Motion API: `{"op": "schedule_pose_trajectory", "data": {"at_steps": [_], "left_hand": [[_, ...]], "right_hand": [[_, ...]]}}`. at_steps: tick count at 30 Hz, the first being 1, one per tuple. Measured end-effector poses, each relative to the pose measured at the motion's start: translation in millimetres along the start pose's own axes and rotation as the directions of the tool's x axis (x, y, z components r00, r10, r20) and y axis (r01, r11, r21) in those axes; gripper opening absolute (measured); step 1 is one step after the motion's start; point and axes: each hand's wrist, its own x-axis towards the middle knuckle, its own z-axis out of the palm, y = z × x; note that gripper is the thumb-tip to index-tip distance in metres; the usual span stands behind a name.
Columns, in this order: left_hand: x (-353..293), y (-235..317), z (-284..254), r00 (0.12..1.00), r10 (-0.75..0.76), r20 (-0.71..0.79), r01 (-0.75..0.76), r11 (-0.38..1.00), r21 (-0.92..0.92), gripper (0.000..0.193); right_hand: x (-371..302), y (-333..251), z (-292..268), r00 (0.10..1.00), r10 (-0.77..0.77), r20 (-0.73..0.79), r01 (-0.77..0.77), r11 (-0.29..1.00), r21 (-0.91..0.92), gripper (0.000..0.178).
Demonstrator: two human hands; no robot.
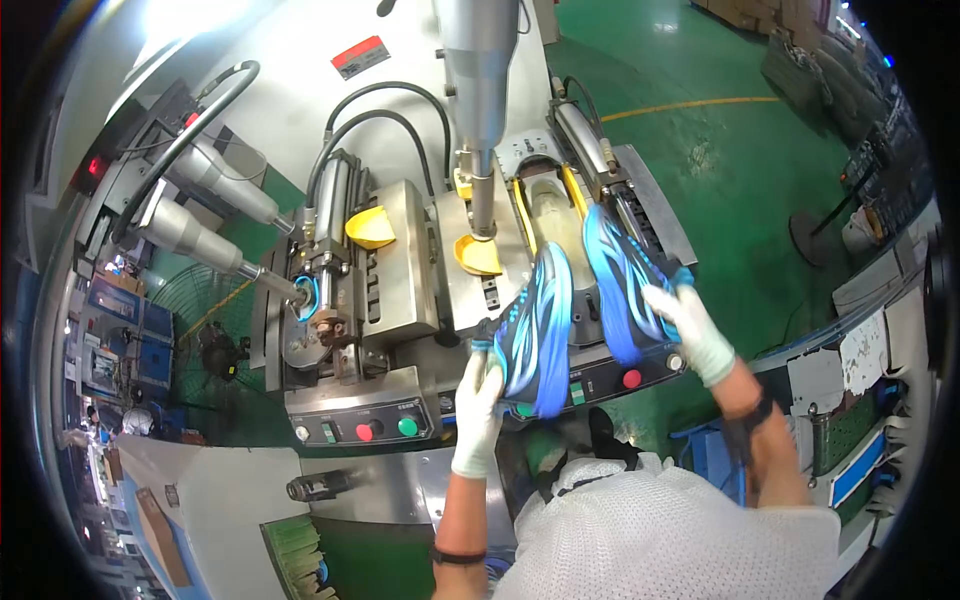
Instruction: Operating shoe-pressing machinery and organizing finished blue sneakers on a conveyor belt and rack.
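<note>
Each of my hands wears a pale glove and grips one blue sneaker. My left hand [482, 410] is closed on the heel end of the left sneaker [540, 335], which is dark with a sole swirled in light and deep blue. My right hand [695, 330] is closed round the heel end of the right sneaker [622, 285], matching in colour. Both sneakers tilt on their sides with soles facing each other, above the right-hand station of a metal pressing machine [405, 285]. Between and beyond them shows that station's pale mould bed [552, 225] with yellow side strips.
A thick press cylinder [480, 90] reaches down beside a yellow pad [478, 256]. Another yellow pad [370, 228] sits further left. Red and green buttons line the front control panel [360, 418]. At left, a blue-rimmed piece [308, 297] sits under a second press rod. A floor fan [217, 355] stands behind.
</note>
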Motion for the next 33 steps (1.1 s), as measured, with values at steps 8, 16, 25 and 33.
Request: {"op": "schedule_pose_trajectory", "data": {"at_steps": [8,16,25,33], "left_hand": [[-187,-11,-99,0.939,-0.122,-0.321,0.288,0.790,0.541,0.042],[-290,-176,-176,0.565,0.176,-0.806,0.520,0.683,0.513,0.066],[-310,-311,-209,0.394,0.284,-0.874,0.483,0.745,0.460,0.077],[-322,-249,-199,0.491,0.081,-0.867,0.514,0.777,0.363,0.078]], "right_hand": [[292,98,39,0.985,-0.166,0.052,0.092,0.243,-0.966,0.065],[308,111,32,0.964,-0.265,0.002,0.070,0.246,-0.967,0.050],[93,133,122,0.736,-0.536,0.413,0.655,0.412,-0.633,0.075],[-33,282,128,0.533,0.058,0.844,0.832,-0.217,-0.511,0.104]]}}
